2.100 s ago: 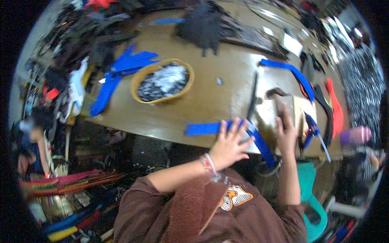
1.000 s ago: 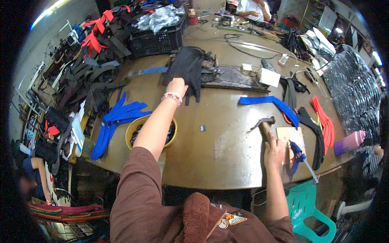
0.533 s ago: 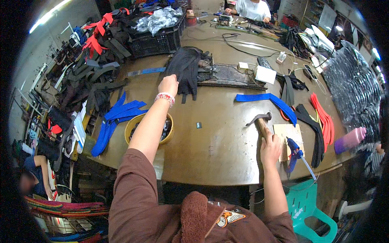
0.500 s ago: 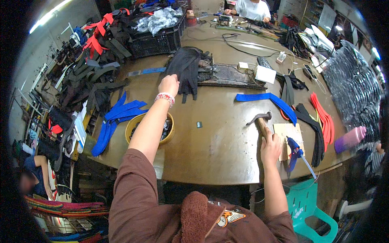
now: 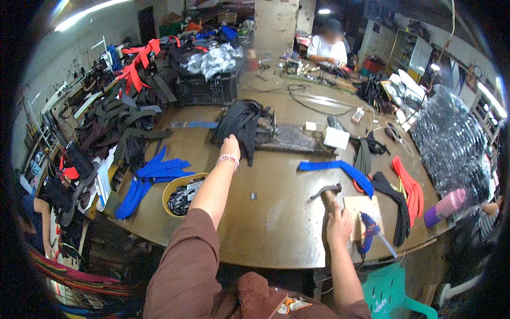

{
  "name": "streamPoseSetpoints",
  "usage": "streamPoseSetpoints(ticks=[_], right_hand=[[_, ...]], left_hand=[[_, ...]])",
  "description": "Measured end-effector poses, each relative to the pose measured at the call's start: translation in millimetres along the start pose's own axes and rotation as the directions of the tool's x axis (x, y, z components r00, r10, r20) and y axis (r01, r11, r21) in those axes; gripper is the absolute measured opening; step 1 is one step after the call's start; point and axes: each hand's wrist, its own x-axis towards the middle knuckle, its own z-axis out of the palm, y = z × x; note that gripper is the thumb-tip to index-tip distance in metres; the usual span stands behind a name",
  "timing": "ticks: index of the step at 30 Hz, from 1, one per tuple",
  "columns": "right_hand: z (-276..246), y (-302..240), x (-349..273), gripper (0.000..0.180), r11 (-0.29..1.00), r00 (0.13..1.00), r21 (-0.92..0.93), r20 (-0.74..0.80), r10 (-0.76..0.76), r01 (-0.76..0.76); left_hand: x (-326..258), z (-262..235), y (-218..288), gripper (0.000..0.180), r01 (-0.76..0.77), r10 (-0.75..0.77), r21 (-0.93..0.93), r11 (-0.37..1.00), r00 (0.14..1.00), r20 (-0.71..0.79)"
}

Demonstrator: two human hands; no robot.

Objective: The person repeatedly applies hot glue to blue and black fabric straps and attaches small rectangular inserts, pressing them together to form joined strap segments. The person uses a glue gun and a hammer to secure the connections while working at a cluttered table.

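Observation:
My left hand (image 5: 230, 147), wearing a beaded bracelet, reaches to the front edge of a pile of black straps (image 5: 241, 122). Its fingers are closed on a strap there. Low on the right, my right hand (image 5: 339, 227) is closed round the wooden handle of a hammer (image 5: 329, 195), whose dark metal head rests on the table. Beside that hand lies a light wooden board (image 5: 357, 204) with a blue glue gun (image 5: 367, 231) on it, a glue stick poking from its back. A yellow bowl (image 5: 169, 196) of small dark pieces stands near my left forearm.
Blue straps (image 5: 149, 178) lie left, and a blue strap (image 5: 337, 166), black straps (image 5: 396, 207) and red straps (image 5: 409, 183) lie right. Behind the black pile sits a black crate (image 5: 207, 90). A dark metal plate (image 5: 297, 139) extends rightward. Another person (image 5: 326, 50) works at the far end.
The view has tilted upward, so the table sits lower in the picture. My left hand has reached in against the black straps. My right hand stays on the hammer handle.

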Motion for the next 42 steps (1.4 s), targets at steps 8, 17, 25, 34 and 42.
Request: streamPoseSetpoints(ticks=[8, 17, 25, 34, 42], right_hand=[[-4, -5, -2, 0.046, 0.999, 0.997, 0.041, -0.073, -0.028, 0.031], [-10, -2, 0, 0.050, 0.992, 0.999, 0.123, -0.039, -0.031, 0.036], [-38, -66, -22, 0.027, 0.482, 0.646, 0.456, -0.333, -0.687, 0.748], [-63, -44, -133, 0.023, 0.206, 0.461, 0.711, -0.184, -0.868, 0.672], [-33, -82, -123, 0.030, 0.557, 0.719, 0.548, -0.122, -0.685, 0.624]], left_hand=[[-4, -6, -7, 0.013, -0.063, 0.063, -0.001, 0.998, 0.997, 0.036], [-27, -27, 16, 0.011, 0.644, 0.070, -0.684, 0.343, 0.708, 0.702], [-208, -86, 69, 0.017, 0.951, 0.514, -0.307, 0.025, 0.252, 0.820], [-109, -36, 54, 0.016, 0.829, 0.420, -0.478, 0.290, 0.338, 0.842], [-91, -35, 61, 0.046, -0.509, 0.498, -0.417, 0.753, 0.855, -0.145]])
